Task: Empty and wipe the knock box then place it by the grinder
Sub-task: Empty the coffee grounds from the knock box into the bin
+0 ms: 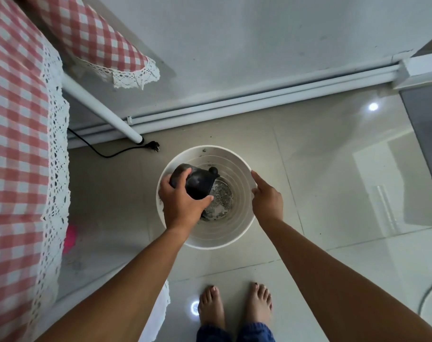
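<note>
A black knock box (197,182) is tipped over above a white bin (237,233) on the floor. My left hand (181,203) grips the box from its near side, thumb and fingers curled round it. Dark coffee grounds (221,196) lie on the bin's bottom. My right hand (266,196) hovers at the bin's right rim, its forefinger stretched out along the edge; it holds nothing. The grinder is out of view.
A table with a red-checked, lace-edged cloth (17,144) fills the left side, one white leg (99,109) slanting to the floor. A black plug and cable (153,145) lie behind the bin. A grey cabinet (424,124) stands at right. My bare feet (234,307) stand near.
</note>
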